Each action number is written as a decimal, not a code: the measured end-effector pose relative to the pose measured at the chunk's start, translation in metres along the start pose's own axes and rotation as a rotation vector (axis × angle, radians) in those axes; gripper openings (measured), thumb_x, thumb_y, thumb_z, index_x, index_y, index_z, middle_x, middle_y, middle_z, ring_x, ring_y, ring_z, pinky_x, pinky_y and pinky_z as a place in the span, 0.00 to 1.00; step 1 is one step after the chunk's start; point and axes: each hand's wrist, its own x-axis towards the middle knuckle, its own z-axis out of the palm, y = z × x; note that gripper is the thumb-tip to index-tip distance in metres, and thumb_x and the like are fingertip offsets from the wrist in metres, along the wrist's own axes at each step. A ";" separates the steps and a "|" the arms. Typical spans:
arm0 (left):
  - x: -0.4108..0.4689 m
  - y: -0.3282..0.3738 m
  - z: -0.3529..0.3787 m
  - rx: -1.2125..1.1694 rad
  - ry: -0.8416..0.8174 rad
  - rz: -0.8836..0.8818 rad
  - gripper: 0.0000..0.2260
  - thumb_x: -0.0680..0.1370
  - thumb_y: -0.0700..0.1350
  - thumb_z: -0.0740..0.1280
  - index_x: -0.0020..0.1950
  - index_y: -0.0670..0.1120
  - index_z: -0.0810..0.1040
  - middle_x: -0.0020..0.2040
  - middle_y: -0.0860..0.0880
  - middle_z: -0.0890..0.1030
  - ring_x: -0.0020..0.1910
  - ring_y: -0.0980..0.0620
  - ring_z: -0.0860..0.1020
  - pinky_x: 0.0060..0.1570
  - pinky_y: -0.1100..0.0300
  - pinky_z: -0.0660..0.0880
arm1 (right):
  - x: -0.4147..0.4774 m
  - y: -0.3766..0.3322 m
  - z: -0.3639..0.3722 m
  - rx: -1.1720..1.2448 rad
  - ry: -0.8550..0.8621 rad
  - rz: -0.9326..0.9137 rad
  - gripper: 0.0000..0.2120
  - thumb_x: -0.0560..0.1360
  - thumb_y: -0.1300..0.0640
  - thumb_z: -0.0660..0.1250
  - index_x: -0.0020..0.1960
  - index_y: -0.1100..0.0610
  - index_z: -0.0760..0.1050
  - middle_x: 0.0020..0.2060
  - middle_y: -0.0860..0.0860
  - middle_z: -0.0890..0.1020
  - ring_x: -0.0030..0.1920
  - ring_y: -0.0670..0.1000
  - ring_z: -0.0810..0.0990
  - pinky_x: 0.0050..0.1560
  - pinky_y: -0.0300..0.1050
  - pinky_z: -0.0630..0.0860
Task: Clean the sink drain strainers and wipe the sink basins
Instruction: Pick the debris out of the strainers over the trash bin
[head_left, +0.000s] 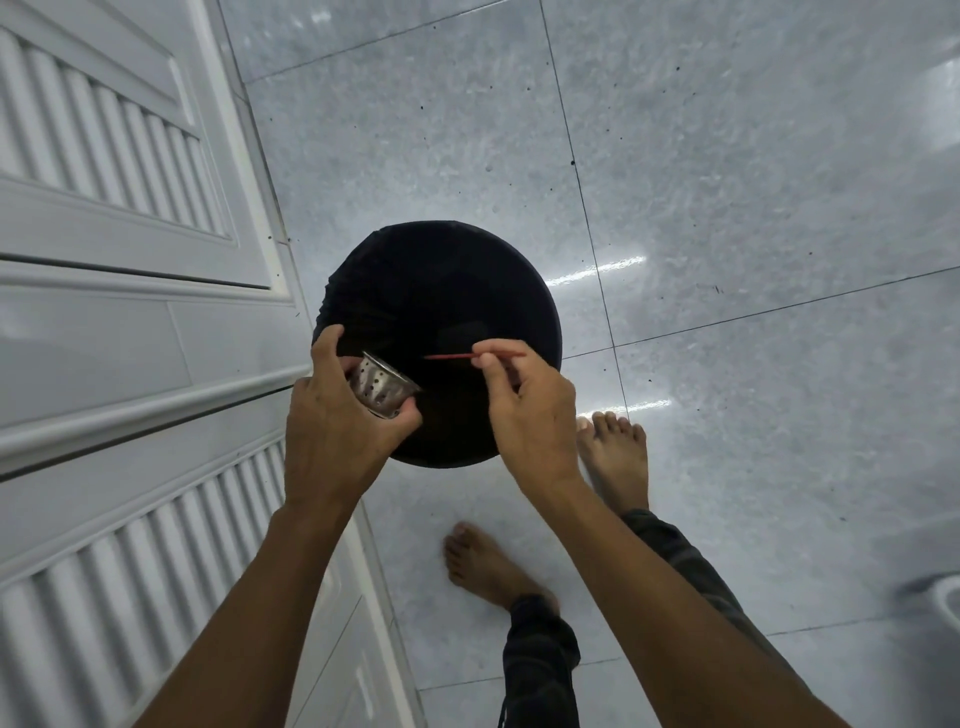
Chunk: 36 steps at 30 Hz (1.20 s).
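Observation:
My left hand (335, 415) grips a perforated steel drain strainer (378, 385), tilted on its side over the near left rim of a round black-lined trash bin (447, 291). My right hand (524, 405) pinches a thin red stick (452, 356) that lies level above the bin, its tip pointing left toward the strainer and a short way from it. The inside of the strainer is hidden from me.
White louvred cabinet doors (114, 322) stand close on the left, touching the bin's side. The floor is pale glossy tile (727, 208) with dark specks. My bare feet (615, 457) stand just behind and right of the bin.

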 end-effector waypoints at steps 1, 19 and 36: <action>0.000 -0.001 -0.001 -0.005 0.002 -0.011 0.47 0.66 0.55 0.81 0.78 0.53 0.57 0.60 0.47 0.80 0.57 0.43 0.79 0.53 0.50 0.77 | -0.002 0.000 0.000 0.026 -0.052 -0.001 0.09 0.83 0.52 0.65 0.59 0.50 0.82 0.51 0.42 0.84 0.54 0.40 0.81 0.55 0.32 0.78; -0.012 0.003 0.016 -0.066 0.058 0.052 0.47 0.67 0.51 0.82 0.78 0.53 0.57 0.66 0.48 0.77 0.61 0.48 0.77 0.56 0.57 0.73 | -0.014 -0.013 -0.010 -0.215 -0.251 -0.167 0.10 0.83 0.52 0.63 0.60 0.51 0.81 0.54 0.46 0.84 0.53 0.45 0.81 0.56 0.37 0.79; -0.013 0.002 0.025 0.041 0.075 0.003 0.48 0.66 0.50 0.82 0.78 0.51 0.57 0.64 0.47 0.77 0.62 0.45 0.75 0.56 0.57 0.71 | -0.019 0.008 0.001 -0.184 0.022 -0.138 0.12 0.83 0.52 0.64 0.63 0.51 0.81 0.55 0.45 0.85 0.53 0.45 0.80 0.53 0.36 0.79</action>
